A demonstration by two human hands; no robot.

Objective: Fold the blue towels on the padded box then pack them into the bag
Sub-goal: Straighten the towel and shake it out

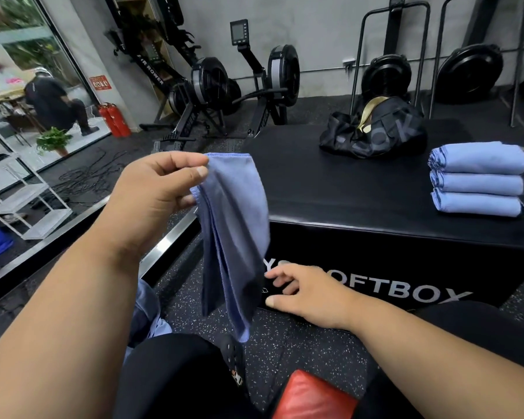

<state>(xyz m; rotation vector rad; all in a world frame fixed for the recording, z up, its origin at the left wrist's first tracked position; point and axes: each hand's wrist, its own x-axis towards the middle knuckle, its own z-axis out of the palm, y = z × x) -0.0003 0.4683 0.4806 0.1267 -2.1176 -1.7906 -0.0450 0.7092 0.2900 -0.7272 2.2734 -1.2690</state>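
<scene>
My left hand [161,192] pinches the top edge of a blue towel [233,237], which hangs down limp in front of the black padded box [345,189], left of its front corner. My right hand [306,293] reaches low toward the towel's bottom edge, fingers spread and loosely bent, holding nothing that I can see. Three folded blue towels [478,176] are stacked on the right side of the box top. The black bag [375,131] with a gold strap sits at the back of the box top.
More blue cloth [147,313] lies on the floor by my left leg. Rowing machines [212,86] stand behind the box, red fire extinguishers [114,119] to the left. A red pad [312,397] is at the bottom edge. A white rack [28,201] stands at left.
</scene>
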